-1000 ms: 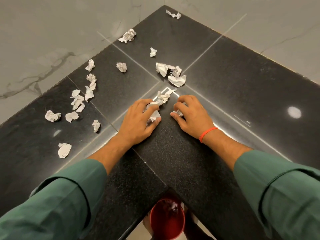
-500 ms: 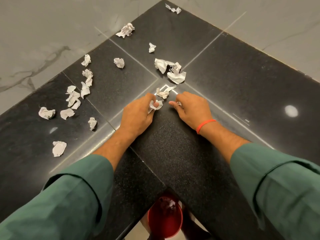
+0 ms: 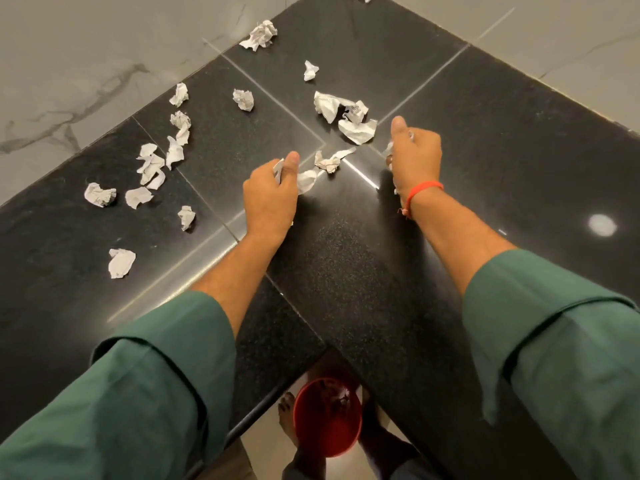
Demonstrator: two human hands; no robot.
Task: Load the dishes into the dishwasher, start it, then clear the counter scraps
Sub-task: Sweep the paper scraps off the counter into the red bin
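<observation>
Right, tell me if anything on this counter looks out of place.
Crumpled paper scraps are strewn over the black counter, mostly on its left side and at the corner. Both the left hand and right hand are closed on scraps. Otherwise nothing looks spilled or broken.

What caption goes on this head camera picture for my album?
Both hands, left and right, clutch paper scraps above the black counter, red bin waiting below.

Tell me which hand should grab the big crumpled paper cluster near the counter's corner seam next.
Right. The right hand sits just beside that paper cluster, thumb toward it. The left hand is lower and farther off, nearer the small scrap. Both already clutch paper.
</observation>
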